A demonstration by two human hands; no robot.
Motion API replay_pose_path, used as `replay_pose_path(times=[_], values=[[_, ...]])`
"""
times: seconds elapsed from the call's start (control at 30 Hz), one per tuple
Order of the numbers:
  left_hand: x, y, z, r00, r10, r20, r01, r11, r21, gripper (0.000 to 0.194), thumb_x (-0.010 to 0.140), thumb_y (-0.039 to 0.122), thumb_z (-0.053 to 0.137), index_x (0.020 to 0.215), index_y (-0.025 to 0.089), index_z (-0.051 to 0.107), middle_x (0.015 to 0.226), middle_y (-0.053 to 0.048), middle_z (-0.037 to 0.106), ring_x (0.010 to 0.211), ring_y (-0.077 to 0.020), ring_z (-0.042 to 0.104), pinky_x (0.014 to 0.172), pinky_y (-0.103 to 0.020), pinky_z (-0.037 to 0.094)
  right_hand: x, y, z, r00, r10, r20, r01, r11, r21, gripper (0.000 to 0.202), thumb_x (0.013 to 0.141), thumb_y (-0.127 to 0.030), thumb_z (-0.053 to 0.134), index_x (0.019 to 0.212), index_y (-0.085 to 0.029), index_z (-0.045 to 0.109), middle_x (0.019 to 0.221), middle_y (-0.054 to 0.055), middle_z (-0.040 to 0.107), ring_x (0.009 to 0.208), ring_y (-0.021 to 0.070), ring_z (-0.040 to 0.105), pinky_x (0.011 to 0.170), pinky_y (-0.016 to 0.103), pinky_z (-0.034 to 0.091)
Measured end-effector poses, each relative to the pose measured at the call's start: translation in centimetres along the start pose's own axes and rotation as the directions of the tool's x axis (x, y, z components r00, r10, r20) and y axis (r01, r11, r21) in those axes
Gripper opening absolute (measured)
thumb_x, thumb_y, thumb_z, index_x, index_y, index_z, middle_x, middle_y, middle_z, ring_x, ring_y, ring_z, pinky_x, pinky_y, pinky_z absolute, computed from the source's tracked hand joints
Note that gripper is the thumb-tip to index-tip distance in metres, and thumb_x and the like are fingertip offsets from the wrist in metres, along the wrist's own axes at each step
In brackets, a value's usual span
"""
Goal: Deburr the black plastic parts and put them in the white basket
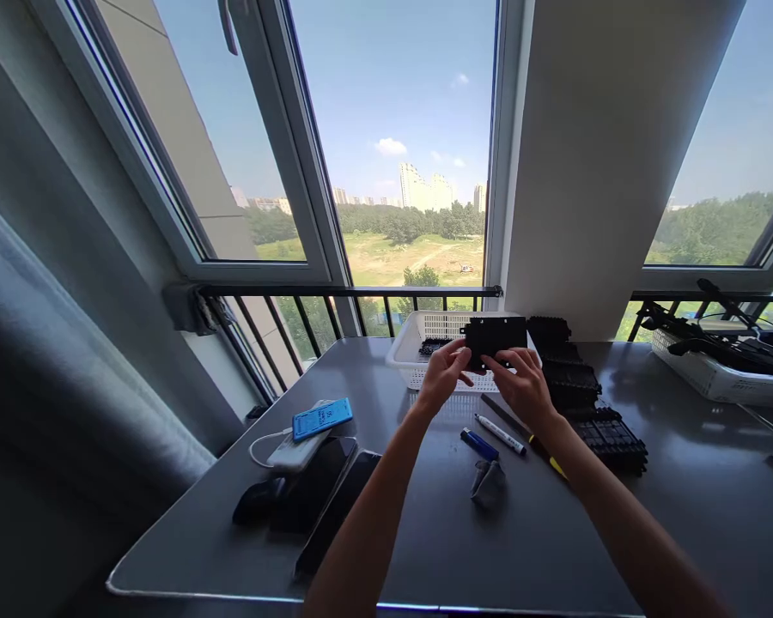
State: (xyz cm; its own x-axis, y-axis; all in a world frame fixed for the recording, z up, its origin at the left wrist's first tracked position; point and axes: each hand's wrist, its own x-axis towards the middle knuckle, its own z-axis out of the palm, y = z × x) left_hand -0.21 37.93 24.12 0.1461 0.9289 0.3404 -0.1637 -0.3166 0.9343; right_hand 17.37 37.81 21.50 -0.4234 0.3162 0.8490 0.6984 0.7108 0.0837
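Note:
A flat black rectangular part [497,337] with small tabs on its edges is held up in front of a white basket [404,354]. My left hand [447,374] pinches its lower left corner. Fingers of my right hand [521,384] rest on its lower edge at the right. Inside the basket lies a small black piece [433,346]. To the right of the basket, similar black parts [570,382] sit in a row of stacks on the grey table [425,532].
Below the hands lie a white marker [499,433], a blue marker [479,445], a grey cloth [488,485] and a yellow-black tool [541,451]. Phones, a blue-screened device [322,419] and a mouse [258,501] are at left. Another basket [715,373] of black items stands far right.

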Motion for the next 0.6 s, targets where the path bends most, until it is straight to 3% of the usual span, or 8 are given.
replay_pose_path(times=[0.07,0.17,0.2,0.27,0.37,0.43,0.5,0.6], values=[[1.3,0.5,-0.5,1.000,0.008,-0.019,-0.008,1.000,0.011,0.057,0.070,0.050,0.070,0.108,0.009,0.062,0.067,-0.003,0.065,0.052,-0.0135,0.061,0.044,-0.023,0.051,0.2,-0.3,0.5,0.996,0.072,-0.054,-0.073,0.997,-0.012,0.045,0.087,-0.008,0.050,0.126,-0.029,0.057,0.108,0.009,0.055,0.104,0.0234,0.049,0.091,0.041,0.041],[3.2,0.9,-1.1,0.982,0.073,-0.172,-0.069,0.997,0.031,0.052,0.068,0.045,0.074,0.105,0.010,0.064,0.057,0.003,0.057,0.046,-0.0076,0.052,0.044,-0.023,0.052,-1.1,-1.7,0.9,0.948,0.289,-0.131,-0.292,0.956,-0.004,0.044,0.085,-0.009,0.049,0.126,-0.023,0.056,0.119,0.013,0.048,0.116,0.0283,0.043,0.094,0.046,0.041],[3.7,0.9,-1.2,0.975,0.091,-0.202,-0.089,0.996,0.021,0.050,0.068,0.044,0.074,0.105,0.011,0.064,0.054,0.005,0.052,0.045,-0.0065,0.049,0.044,-0.023,0.053,-1.8,-2.4,1.1,0.931,0.354,-0.090,-0.353,0.935,0.026,0.041,0.085,-0.009,0.049,0.123,-0.022,0.057,0.120,0.013,0.049,0.115,0.0279,0.045,0.093,0.044,0.042],[4.3,0.6,-1.3,0.974,0.099,-0.202,-0.105,0.994,-0.019,0.051,0.068,0.044,0.074,0.106,0.012,0.064,0.052,0.007,0.049,0.045,-0.0062,0.048,0.045,-0.023,0.053,-3.4,-3.8,1.4,0.900,0.393,0.187,-0.414,0.905,0.093,0.033,0.086,-0.010,0.048,0.115,-0.021,0.060,0.113,0.010,0.056,0.103,0.0234,0.054,0.086,0.036,0.046],[4.6,0.0,-1.0,0.987,0.077,-0.141,-0.090,0.991,-0.095,0.055,0.065,0.047,0.075,0.105,0.011,0.064,0.054,0.005,0.051,0.047,-0.0075,0.050,0.046,-0.024,0.054,-5.2,-5.3,2.2,0.692,0.400,0.601,-0.523,0.851,0.035,0.021,0.089,-0.019,0.049,0.102,-0.022,0.066,0.099,0.006,0.064,0.083,0.0186,0.063,0.073,0.029,0.048],[4.4,-0.3,-0.7,0.993,0.057,-0.104,-0.070,0.990,-0.124,0.056,0.064,0.047,0.077,0.105,0.011,0.063,0.055,0.005,0.053,0.048,-0.0085,0.053,0.048,-0.026,0.055,-5.6,-5.9,2.9,0.549,0.416,0.725,-0.539,0.839,-0.073,0.019,0.088,-0.029,0.055,0.099,-0.022,0.068,0.097,0.007,0.066,0.086,0.0209,0.065,0.073,0.029,0.047],[4.3,-0.5,-0.6,0.997,0.036,-0.068,-0.045,0.989,-0.139,0.057,0.064,0.046,0.078,0.106,0.011,0.062,0.057,0.004,0.055,0.050,-0.0096,0.055,0.051,-0.028,0.056,-5.7,-6.1,3.7,0.464,0.432,0.773,-0.521,0.839,-0.155,0.020,0.085,-0.033,0.059,0.098,-0.020,0.068,0.101,0.009,0.066,0.094,0.0241,0.064,0.076,0.030,0.046],[4.0,-0.3,-1.0,0.999,0.015,-0.034,-0.020,0.986,-0.167,0.060,0.064,0.046,0.078,0.109,0.011,0.061,0.061,0.002,0.059,0.054,-0.0115,0.059,0.055,-0.029,0.057,-5.4,-6.3,4.7,0.399,0.449,0.799,-0.483,0.844,-0.233,0.019,0.085,-0.030,0.059,0.098,-0.018,0.066,0.106,0.012,0.066,0.098,0.0266,0.063,0.075,0.032,0.045]])
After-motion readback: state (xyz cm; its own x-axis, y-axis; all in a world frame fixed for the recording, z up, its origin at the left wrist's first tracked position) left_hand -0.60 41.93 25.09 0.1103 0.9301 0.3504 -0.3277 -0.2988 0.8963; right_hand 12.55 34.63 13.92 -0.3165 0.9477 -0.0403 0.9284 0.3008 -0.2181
